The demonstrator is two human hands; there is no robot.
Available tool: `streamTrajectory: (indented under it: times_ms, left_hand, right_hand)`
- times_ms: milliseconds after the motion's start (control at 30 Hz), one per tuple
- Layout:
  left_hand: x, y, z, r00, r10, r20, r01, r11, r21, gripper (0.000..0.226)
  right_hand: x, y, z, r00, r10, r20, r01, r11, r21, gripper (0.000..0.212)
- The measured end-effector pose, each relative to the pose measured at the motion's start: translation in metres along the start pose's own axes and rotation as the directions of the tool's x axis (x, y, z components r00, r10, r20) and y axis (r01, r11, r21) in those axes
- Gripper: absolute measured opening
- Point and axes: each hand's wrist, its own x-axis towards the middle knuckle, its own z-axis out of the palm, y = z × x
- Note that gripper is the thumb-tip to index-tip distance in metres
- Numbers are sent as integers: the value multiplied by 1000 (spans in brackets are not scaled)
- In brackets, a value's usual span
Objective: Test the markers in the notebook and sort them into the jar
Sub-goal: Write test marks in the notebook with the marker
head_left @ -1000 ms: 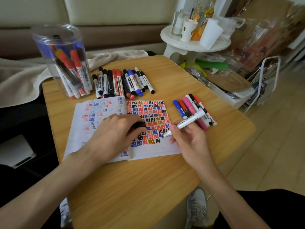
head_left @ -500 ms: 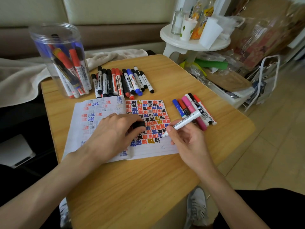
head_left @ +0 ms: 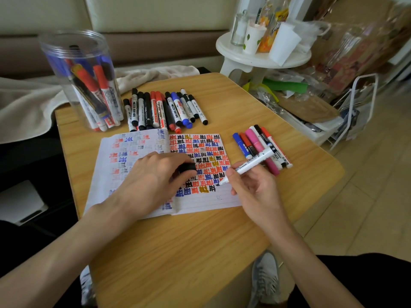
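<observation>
The left hand [head_left: 153,181] hides much of the black cap [head_left: 188,167] and part of the notebook [head_left: 200,201].

Uncapped marker [head_left: 251,162] on notebook [head_left: 200,201]
White barrel tilted, tip on the open right page (rows of coloured marks); clear jar [head_left: 73,47] upright at the far-left corner, holding capped markers [head_left: 97,85].

Writing in the notebook [head_left: 206,201] and on the markers [head_left: 160,112] is unreadably blurred.
</observation>
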Motion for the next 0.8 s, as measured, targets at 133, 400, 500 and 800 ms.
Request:
streamTrajectory:
  times_ms: [133, 400, 500, 800]
  left_hand:
    - [0, 0, 0, 1000, 4, 2, -4, 1000, 8, 30]
    - [-1, 0, 0, 1000, 3, 3, -3, 1000, 1, 29]
    - [0, 1, -1, 1000, 7, 3, -7, 1000, 1, 29]
    - [0, 0, 0, 1000, 5, 1, -5, 1000, -4, 29]
  right_hand:
    - [0, 2, 0, 1000, -15, 0, 15, 999, -44, 3]
    - [1, -1, -1, 999, 25, -27, -23, 998, 53, 5]
    - [0, -2, -1, 999, 41, -18, -40, 997, 61, 6]
    - [-1, 0, -1, 1000, 10, -23, -10, 999, -34, 6]
